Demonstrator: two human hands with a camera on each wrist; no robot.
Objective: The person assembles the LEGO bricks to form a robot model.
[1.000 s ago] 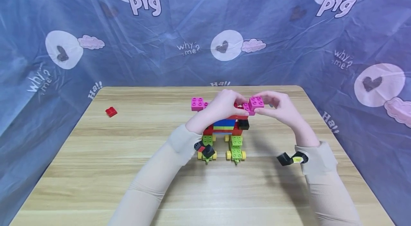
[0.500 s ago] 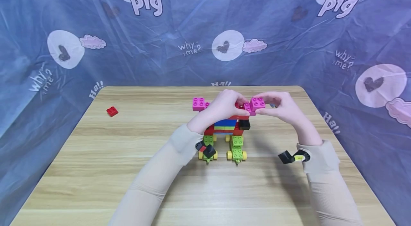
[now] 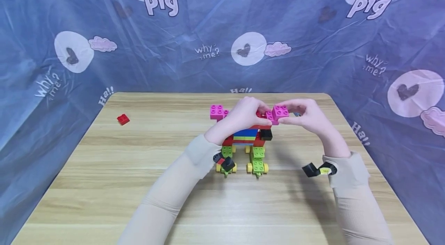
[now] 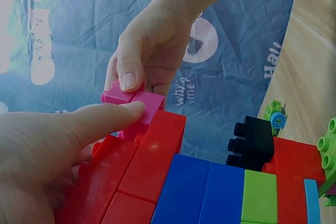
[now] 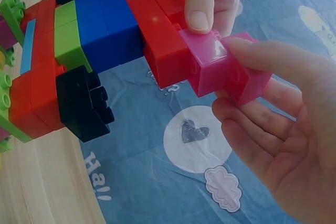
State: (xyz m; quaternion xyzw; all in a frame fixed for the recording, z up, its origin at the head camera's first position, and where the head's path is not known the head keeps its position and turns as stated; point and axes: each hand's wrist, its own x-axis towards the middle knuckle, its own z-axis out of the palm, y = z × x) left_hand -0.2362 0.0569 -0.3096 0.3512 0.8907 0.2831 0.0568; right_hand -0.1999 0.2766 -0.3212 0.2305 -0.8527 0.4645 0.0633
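A toy figure of building blocks stands on the table, with blue bricks (image 3: 246, 133) in its body and lime-green wheeled bases (image 3: 258, 164) below. A red row runs across its top; at its right end sits an inner pink brick (image 5: 202, 66), joined by an outer pink brick (image 3: 281, 112). My left hand (image 3: 240, 116) holds the inner one, thumb (image 4: 107, 119) on its face and fingers mostly hidden behind the red bricks (image 4: 152, 156). Between thumb and fingers my right hand (image 3: 307, 115) pinches the outer brick. Another pink brick (image 3: 216, 111) tops the figure's left end.
A loose red brick (image 3: 123, 119) lies at the table's back left. One black brick (image 3: 266, 134) juts from the figure's right side. Behind my right hand lies a small green piece with a blue wheel (image 4: 277, 116). Blue printed cloth (image 3: 194, 71) hangs around the table (image 3: 104, 183).
The head view has shifted slightly, so everything appears a little further right. Both hands keep their hold on the pink bricks.
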